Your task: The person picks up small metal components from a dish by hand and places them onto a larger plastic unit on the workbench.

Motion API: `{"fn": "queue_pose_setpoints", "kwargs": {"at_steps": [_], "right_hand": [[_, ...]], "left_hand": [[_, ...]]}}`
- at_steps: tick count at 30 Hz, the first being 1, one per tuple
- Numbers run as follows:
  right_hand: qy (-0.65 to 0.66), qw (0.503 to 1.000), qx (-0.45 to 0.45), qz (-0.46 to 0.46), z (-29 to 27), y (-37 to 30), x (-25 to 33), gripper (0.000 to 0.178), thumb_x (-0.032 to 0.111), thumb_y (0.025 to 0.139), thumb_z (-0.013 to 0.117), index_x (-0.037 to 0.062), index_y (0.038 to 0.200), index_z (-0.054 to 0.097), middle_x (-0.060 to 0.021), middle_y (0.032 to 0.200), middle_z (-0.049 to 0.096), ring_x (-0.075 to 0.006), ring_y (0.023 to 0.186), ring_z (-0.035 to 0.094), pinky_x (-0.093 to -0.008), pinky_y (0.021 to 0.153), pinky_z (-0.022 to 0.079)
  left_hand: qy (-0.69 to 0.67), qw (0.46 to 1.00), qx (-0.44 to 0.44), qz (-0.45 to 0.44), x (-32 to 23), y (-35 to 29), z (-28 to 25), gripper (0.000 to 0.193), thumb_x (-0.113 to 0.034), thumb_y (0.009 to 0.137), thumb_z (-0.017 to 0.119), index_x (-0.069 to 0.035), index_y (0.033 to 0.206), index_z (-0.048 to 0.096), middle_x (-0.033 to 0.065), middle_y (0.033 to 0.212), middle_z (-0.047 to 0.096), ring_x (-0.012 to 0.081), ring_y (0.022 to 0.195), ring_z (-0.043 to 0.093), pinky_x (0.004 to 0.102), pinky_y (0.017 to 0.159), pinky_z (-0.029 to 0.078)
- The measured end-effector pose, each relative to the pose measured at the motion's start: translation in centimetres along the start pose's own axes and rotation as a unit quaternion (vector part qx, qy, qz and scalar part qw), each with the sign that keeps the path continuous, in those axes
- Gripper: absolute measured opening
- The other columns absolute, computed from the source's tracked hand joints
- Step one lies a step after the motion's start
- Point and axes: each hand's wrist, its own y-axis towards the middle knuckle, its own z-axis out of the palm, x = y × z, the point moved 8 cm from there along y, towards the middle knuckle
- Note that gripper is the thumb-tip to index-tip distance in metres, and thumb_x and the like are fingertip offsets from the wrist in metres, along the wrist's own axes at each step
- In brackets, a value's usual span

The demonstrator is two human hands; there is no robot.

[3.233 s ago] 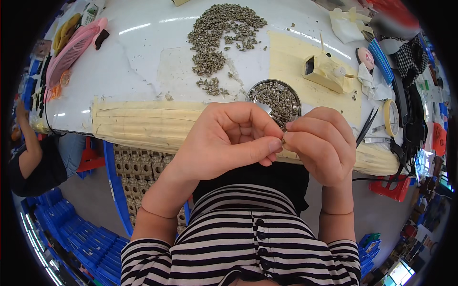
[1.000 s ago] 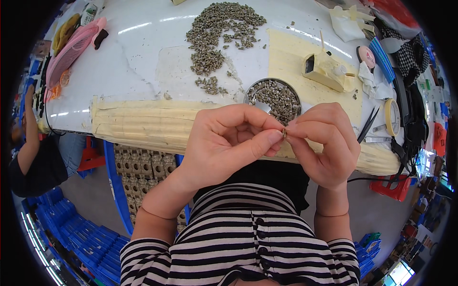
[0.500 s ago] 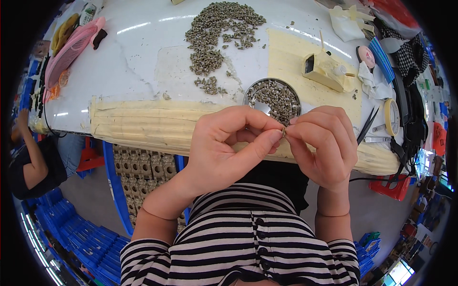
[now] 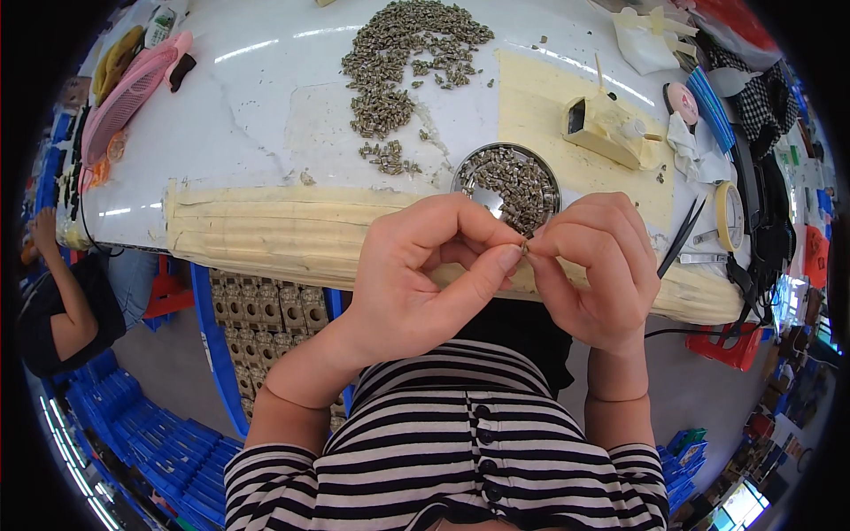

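Between the fingertips of both hands is a small brass-coloured metal part (image 4: pixel 524 249), mostly hidden by the fingers. My left hand (image 4: pixel 429 270) pinches it from the left with thumb and forefinger. From the right, my right hand (image 4: pixel 598 265) pinches the same part, fingers curled. Just beyond the fingertips stands a round steel dish (image 4: pixel 458 181) with many small metal fittings (image 4: pixel 518 181) in it. Farther off, a large heap of similar fittings (image 4: pixel 390 80) lies spread over the white table (image 4: pixel 257 115).
A taped, cream-coloured box-like device (image 4: pixel 611 133) stands at the right, near tweezers (image 4: pixel 682 234) and a tape roll (image 4: pixel 728 217). Pink mesh basket (image 4: pixel 133 102) at far left. Below the padded table edge (image 4: pixel 266 226), a blue crate (image 4: pixel 221 380) holds metal housings. Another person's arm (image 4: pixel 71 292) shows left.
Both hands stay pinched together on the small part, with only slight shifts of the fingers. The other person at the left has moved their arm a little.
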Motion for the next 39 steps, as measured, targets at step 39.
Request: {"fn": "queue_pose_setpoints", "kwargs": {"at_steps": [39], "right_hand": [[-0.043,0.997,-0.042,-0.039,0.1,-0.2,1.0,0.027,-0.002,0.061,0.078,0.0025,0.085,0.066,-0.0073,0.081,0.063,-0.0248,0.070,0.061,-0.0320,0.059,0.051]], "left_hand": [[-0.070,0.993,0.034,-0.086,0.1,0.7,-0.4,0.005,-0.002,0.092,0.064,0.003,0.093,0.063,0.0071,0.085,0.065,0.0094,0.073,0.065,0.0201,0.060,0.055]]}}
